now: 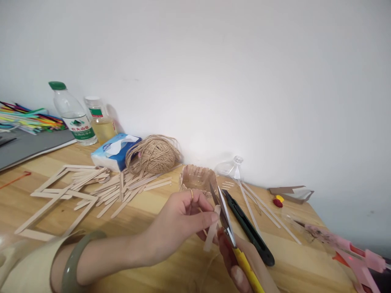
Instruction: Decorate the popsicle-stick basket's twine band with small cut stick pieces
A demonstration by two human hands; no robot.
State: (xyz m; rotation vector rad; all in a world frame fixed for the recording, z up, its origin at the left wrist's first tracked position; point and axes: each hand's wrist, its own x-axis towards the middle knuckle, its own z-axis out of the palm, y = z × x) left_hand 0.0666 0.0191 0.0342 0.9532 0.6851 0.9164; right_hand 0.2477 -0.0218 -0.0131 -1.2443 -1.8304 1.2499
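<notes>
My left hand (180, 224) pinches a pale wooden craft stick (210, 234) between thumb and fingers, its rounded end pointing up. A pair of scissors (226, 219) with yellow on the handle is gripped in my right hand (238, 260). Its blades are slightly apart and point up and away, right beside the stick's upper end; whether they touch it I cannot tell. Just behind both hands sits a small basket-like container (198, 177) with a light brown, ridged wall. To the right of the scissors lies a dark green utility knife (249, 228).
Loose craft sticks (106, 199) and joined stick frames (61, 195) spread at left. Behind stand a twine ball (159, 154), a tissue pack (116, 150), a water bottle (73, 118) and a jar (102, 124). Clear glue sticks (262, 203) and a pink glue gun (351, 252) lie right.
</notes>
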